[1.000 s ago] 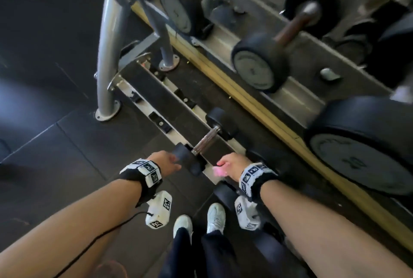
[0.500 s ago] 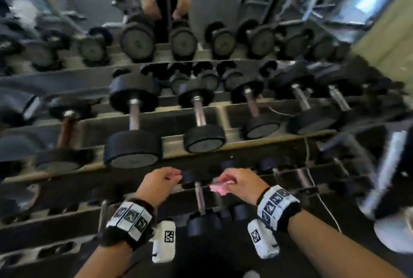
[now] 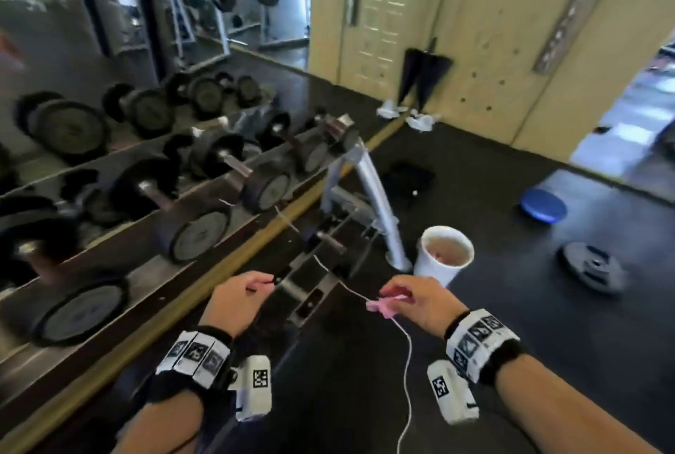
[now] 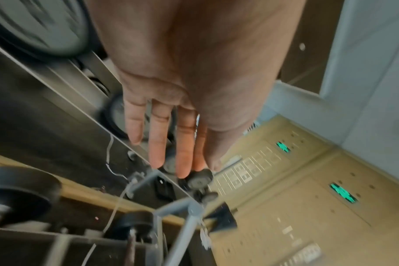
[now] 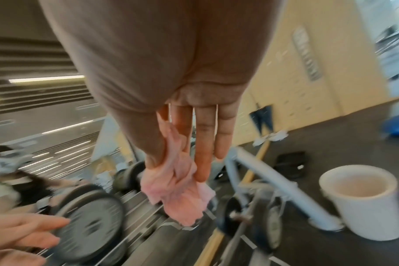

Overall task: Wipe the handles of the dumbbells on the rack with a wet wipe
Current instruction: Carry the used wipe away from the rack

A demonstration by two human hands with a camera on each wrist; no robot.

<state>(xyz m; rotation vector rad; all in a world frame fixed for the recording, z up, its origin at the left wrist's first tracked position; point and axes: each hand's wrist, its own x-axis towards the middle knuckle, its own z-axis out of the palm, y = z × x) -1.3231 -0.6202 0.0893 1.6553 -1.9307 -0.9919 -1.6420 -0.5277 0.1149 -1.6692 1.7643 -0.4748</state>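
The right hand (image 3: 416,302) pinched a crumpled pink wet wipe (image 5: 178,194) between thumb and forefinger, the other fingers hanging straight beside it. In the head view the wipe sat at about five o'clock from centre, held in the air above the low end of the rack (image 3: 380,205), touching no dumbbell. The left hand (image 3: 239,302) hovered at about seven o'clock, fingers extended and relaxed in the wrist view, holding nothing.

The wipe looked soft, limp and very light; judged from its folds, it would drape round a bar and would best be wrapped over a handle with the palm. The nearest small dumbbell (image 3: 323,236) lay on the bottom tier at about twelve o'clock from the hands, its thin metal handle showing between dark ends. Larger dumbbells (image 3: 199,234) filled the tiers toward nine and ten o'clock. They appeared heavy and rigid, so wiping them in place by the middle bar seemed wiser than lifting them.

A white bucket (image 3: 443,258) stood on the dark floor at about one o'clock from the right hand, just beside the rack's grey leg. Something pinkish lay inside it, too blurred to identify. A thin white cord (image 3: 407,344) trailed beneath the right hand.
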